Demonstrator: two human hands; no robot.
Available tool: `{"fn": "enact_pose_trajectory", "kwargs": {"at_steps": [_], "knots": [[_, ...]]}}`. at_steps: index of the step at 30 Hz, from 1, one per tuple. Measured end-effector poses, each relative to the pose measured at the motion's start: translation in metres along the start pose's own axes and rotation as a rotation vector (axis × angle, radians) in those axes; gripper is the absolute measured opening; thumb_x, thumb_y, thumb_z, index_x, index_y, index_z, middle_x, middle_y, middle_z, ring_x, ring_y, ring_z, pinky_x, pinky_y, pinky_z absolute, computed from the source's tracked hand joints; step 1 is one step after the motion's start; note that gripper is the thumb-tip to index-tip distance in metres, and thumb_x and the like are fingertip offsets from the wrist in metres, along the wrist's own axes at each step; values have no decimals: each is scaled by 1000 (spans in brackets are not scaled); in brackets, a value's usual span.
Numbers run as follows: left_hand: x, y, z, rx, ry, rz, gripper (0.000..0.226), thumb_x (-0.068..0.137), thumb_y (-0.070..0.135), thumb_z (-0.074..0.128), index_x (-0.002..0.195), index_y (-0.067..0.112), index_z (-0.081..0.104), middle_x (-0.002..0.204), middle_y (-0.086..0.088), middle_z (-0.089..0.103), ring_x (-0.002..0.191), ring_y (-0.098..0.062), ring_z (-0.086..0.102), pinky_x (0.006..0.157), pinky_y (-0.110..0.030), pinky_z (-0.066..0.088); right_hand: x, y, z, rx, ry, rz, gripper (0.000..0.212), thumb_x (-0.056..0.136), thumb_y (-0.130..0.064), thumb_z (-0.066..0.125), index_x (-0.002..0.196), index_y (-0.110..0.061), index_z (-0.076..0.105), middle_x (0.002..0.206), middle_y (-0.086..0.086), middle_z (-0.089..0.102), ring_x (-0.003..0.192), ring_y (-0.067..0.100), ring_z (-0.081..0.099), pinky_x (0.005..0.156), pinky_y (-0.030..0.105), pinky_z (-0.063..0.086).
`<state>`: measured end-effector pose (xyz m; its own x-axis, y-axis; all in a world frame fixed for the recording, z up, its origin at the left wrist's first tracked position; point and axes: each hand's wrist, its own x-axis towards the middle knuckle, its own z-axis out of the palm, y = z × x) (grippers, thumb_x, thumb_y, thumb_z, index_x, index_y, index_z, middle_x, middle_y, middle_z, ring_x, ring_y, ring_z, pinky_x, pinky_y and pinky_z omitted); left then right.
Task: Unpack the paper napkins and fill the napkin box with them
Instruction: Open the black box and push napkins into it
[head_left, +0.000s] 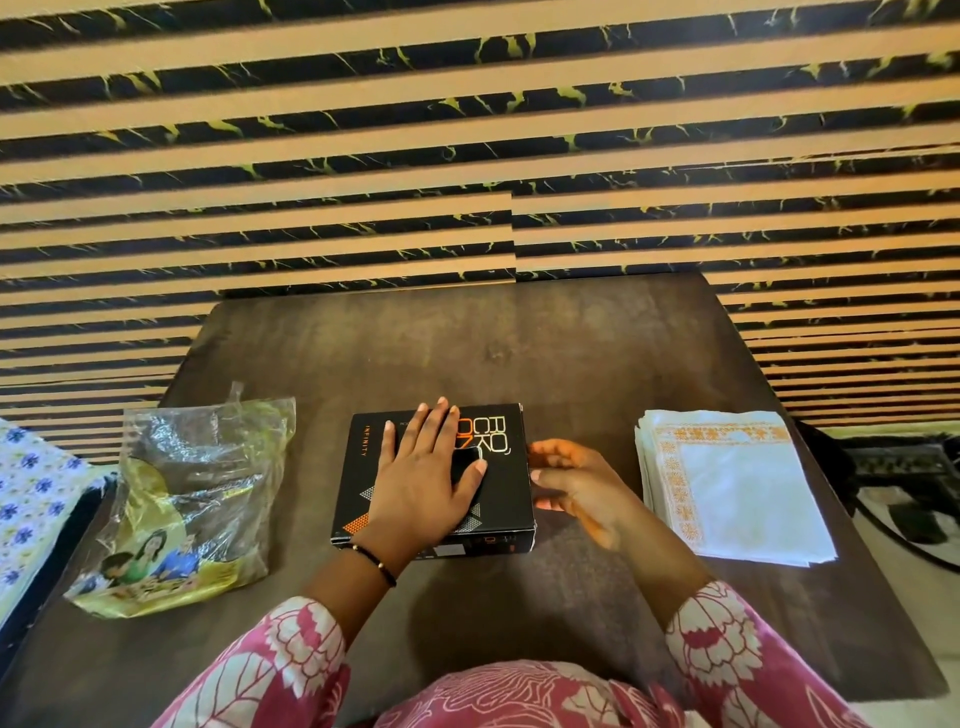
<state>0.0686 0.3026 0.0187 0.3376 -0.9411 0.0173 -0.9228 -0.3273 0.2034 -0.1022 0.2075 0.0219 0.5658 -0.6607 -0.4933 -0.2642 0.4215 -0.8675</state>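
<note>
From the head camera, the napkin box is a flat black carton with orange and grey triangle patterns and pale lettering on its lid, lying closed in the middle of the dark table. The paper napkins are out of their wrapping: a neat square stack of white sheets with an orange border print, lying on the table just beyond the right hand, on its outer side and apart from the box. The plastic wrapper, clear with a yellow printed base, lies crumpled and slack on the table well out past the left hand.

The left hand lies flat on the box lid, palm down, fingers spread and straight, gripping nothing. A thin dark bracelet circles its wrist.

The right hand is at the box's right edge, fingers loosely curled toward that side. Its fingertips seem to touch the edge, though the angle makes real contact hard to confirm; it encloses nothing. Both forearms come out of pink floral sleeves.
</note>
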Motion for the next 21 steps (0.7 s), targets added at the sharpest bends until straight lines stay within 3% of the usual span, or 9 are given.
{"fn": "enact_pose_trajectory", "kwargs": {"at_steps": [3,7,10,14,18,21], "knots": [[-1,0,-1,-9,2,3,81,79,64,4,148,21,10,158,3,8,145,-15,-2,114,-42,-11,1,1,1,10,8,5,26,85,3,56,107,-10,60,106,9,64,101,27,61,92,45,48],[-1,0,-2,-18,6,5,80,80,63,7,147,21,11,158,2,9,145,-16,-1,113,-42,-12,2,-3,3,-55,40,12,23,83,1,58,98,-16,62,95,4,66,93,22,62,80,39,49],[-1,1,-2,-23,1,6,80,80,63,5,147,20,12,158,2,9,145,-16,-1,114,-43,-11,1,-11,5,-197,82,-3,21,82,-2,59,92,-21,60,88,-1,65,88,18,61,74,34,48],[-1,1,-3,-24,14,11,80,81,63,6,147,19,14,158,1,11,145,-17,1,114,-43,-10,4,-18,2,-498,134,32,20,77,-22,65,96,-23,57,92,-3,62,83,14,57,70,29,44],[-1,0,-2,-30,4,14,80,81,64,5,147,21,12,158,2,10,145,-16,0,115,-44,-9,0,-27,1,-688,187,40,27,76,-27,64,102,-22,54,95,-3,61,87,16,60,82,36,50],[-2,-2,-2,-43,18,12,79,81,64,6,147,21,15,158,3,12,145,-16,2,115,-44,-8,-2,-27,-2,-934,303,36,37,78,-18,63,112,-19,49,107,4,61,97,24,61,84,40,53]]}}
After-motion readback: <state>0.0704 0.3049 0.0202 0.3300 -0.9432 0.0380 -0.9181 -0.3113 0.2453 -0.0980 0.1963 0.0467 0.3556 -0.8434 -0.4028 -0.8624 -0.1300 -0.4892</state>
